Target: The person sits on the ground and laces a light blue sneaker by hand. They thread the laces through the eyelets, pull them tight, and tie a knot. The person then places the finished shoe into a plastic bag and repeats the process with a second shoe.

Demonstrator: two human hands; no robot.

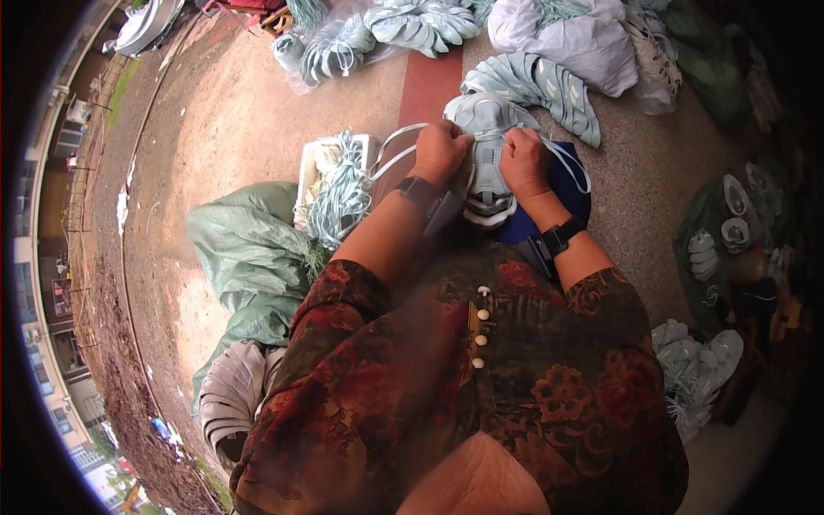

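A pale blue shoe upper (487,167) lies in front of me on a dark blue cloth (570,184), its toe pointing away. My left hand (442,153) is closed in a pinch at the upper's left edge, and a white shoelace (393,159) loops out from it to the left. On the other side my right hand (524,160) is closed too, with the lace's other end (573,163) curving out past it to the right. The fingertips hide the exact spot where each hand grips the lace.
A white box (371,154) of pale blue laces (339,197) stands at my left, near a green sack (249,236). Fanned shoe uppers (549,90) lie just beyond my hands. Further off sits a white plastic bag (571,47). More uppers (699,369) are stacked at right.
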